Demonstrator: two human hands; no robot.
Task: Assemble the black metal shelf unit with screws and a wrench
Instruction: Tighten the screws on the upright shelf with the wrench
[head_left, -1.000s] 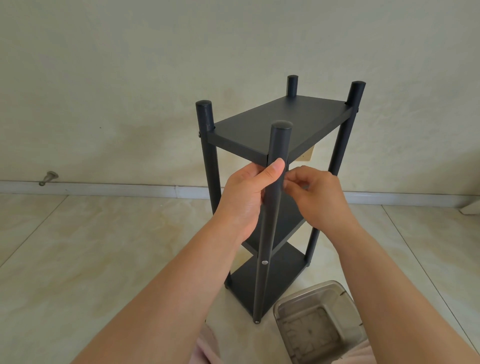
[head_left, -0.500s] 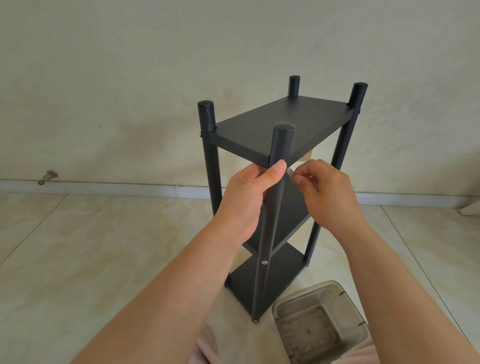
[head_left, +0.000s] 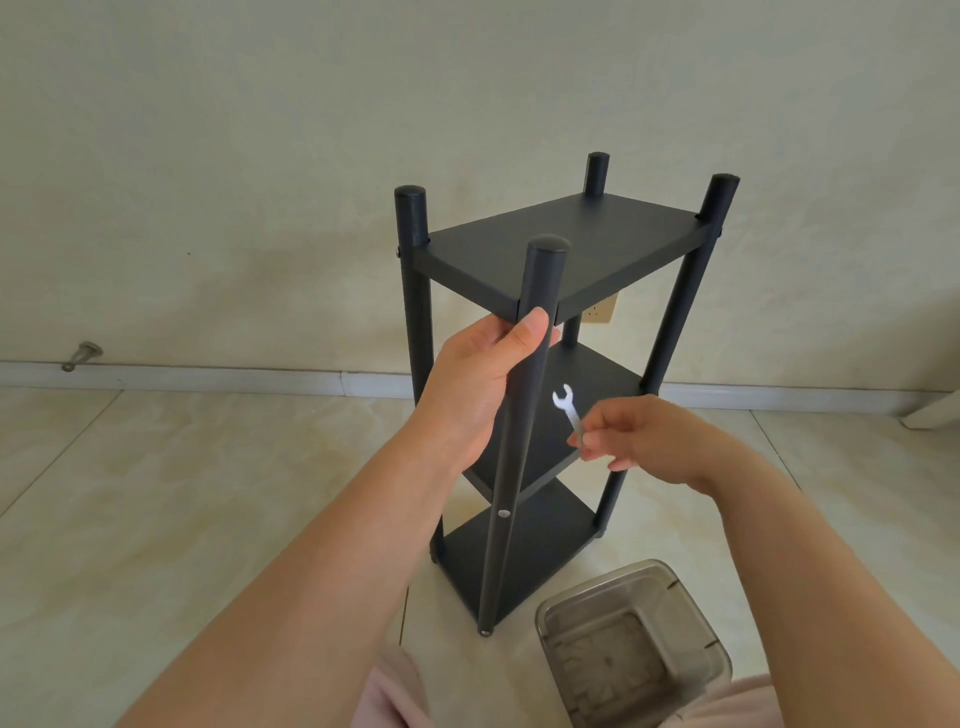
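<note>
Standing upright on the tiled floor (head_left: 156, 519) near a pale wall, a black three-tier shelf unit (head_left: 561, 244) fills the centre. A person's left hand (head_left: 478, 384) curls around its nearest post below the top shelf. Their right hand (head_left: 639, 436), beside the middle shelf, pinches a small silver wrench (head_left: 566, 405). A clear plastic container (head_left: 631, 639) sits just beside the unit's base.

A pale tiled floor (head_left: 156, 519) carries the black three-tier shelf unit (head_left: 550, 249), standing upright between the hands, and a clear plastic container (head_left: 631, 644) just below the right hand.
</note>
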